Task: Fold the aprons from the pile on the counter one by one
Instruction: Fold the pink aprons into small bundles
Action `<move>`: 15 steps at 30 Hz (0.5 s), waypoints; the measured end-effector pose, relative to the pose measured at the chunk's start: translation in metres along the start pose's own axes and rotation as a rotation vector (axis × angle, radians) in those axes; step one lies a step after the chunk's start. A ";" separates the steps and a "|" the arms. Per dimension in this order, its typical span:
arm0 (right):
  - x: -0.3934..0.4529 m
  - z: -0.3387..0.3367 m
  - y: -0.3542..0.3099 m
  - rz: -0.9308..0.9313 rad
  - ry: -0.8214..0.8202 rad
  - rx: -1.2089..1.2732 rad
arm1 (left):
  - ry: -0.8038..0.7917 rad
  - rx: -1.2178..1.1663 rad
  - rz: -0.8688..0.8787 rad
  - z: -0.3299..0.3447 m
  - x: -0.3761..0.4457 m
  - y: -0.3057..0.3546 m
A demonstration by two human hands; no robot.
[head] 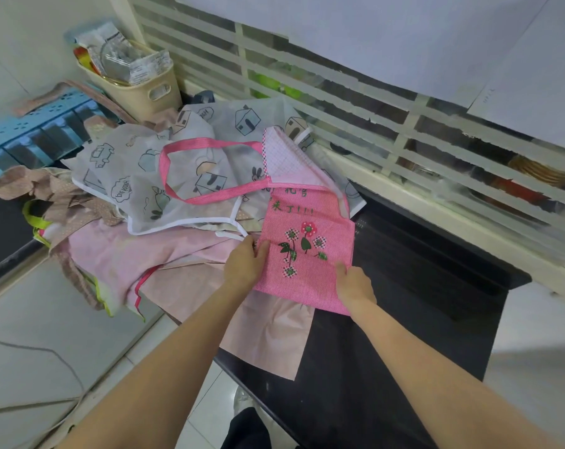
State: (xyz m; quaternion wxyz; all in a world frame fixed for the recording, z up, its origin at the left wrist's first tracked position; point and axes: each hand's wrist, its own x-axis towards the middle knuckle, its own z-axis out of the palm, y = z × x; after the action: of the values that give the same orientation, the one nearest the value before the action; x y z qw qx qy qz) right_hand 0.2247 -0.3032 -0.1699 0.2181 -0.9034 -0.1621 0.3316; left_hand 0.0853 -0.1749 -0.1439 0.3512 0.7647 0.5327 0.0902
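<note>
A bright pink apron (pixel 320 264) with a flower patch lies at the right edge of the pile on the black counter (pixel 404 286). Its pink neck strap (pixel 190 199) loops left over a white translucent apron (pixel 138 176) printed with houses and cars. My left hand (pixel 243 264) pinches the pink apron's left edge, thumb on top. On its lower right edge, my right hand (pixel 354 286) grips the cloth. Under these lie a pale pink apron (pixel 138 254), a peach one (pixel 268 338) that hangs over the counter's front, and a brown dotted one (pixel 64 199).
A beige basket (pixel 138 89) stuffed with packets stands at the back left beside a blue crate (pixel 38 128). A white slatted window grille (pixel 371 102) runs along the back. The tiled floor (pixel 47 335) lies below the counter's left front.
</note>
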 end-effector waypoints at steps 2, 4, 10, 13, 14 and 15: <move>0.002 -0.001 0.000 0.012 -0.004 0.001 | 0.041 0.021 0.026 0.005 0.000 -0.003; 0.003 -0.001 0.000 0.028 -0.008 0.005 | 0.056 0.038 0.027 0.007 -0.001 -0.006; 0.006 0.001 -0.002 0.032 0.013 -0.036 | 0.189 0.452 0.274 0.006 0.005 -0.005; 0.006 -0.003 -0.003 0.055 -0.027 0.006 | 0.100 0.553 0.739 0.013 0.002 -0.012; 0.005 -0.006 -0.003 0.064 -0.041 0.011 | -0.059 0.611 0.795 0.016 -0.001 -0.015; 0.003 -0.011 -0.006 0.060 -0.039 0.002 | -0.191 0.684 0.789 0.016 -0.004 -0.017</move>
State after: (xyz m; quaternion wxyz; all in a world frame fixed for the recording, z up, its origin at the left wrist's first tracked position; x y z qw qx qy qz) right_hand 0.2335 -0.2998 -0.1608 0.2059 -0.9011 -0.1386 0.3556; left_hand 0.0792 -0.1825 -0.1653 0.0681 0.9827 0.1692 -0.0334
